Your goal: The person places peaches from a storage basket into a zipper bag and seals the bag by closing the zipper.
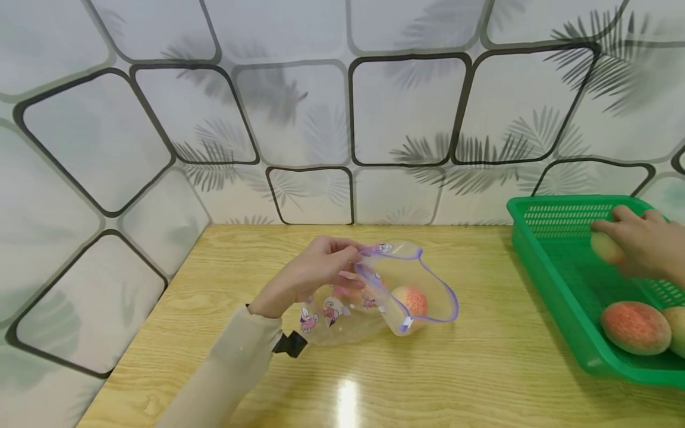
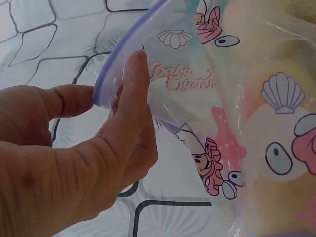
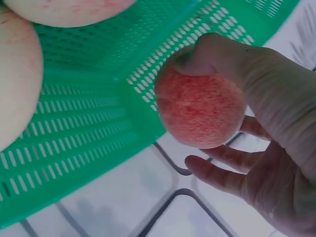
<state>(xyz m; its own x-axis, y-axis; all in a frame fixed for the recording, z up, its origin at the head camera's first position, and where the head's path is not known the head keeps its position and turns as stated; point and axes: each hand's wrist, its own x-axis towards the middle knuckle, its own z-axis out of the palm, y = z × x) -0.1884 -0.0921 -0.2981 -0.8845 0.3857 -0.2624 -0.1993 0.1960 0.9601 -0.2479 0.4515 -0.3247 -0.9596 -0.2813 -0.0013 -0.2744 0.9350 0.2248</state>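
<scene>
A clear zip bag (image 1: 342, 321) with pink cartoon prints and a purple zip edge lies on the table, its mouth spread toward the right. Peaches show inside it, one peach (image 1: 411, 302) near the opening. My left hand (image 1: 326, 270) pinches the bag's upper rim between thumb and fingers; in the left wrist view the thumb meets the purple edge (image 2: 111, 66). Over at the right, my right hand (image 1: 644, 244) grips a red-and-cream peach (image 3: 202, 103) above the green basket (image 1: 556, 297), thumb across its top and fingers around its far side.
Two more peaches, a red one (image 1: 635, 328) and a paler one (image 1: 676, 330), sit at the basket's near end. The wooden table (image 1: 460, 380) meets a patterned wall covering (image 1: 299, 119) at the back and left.
</scene>
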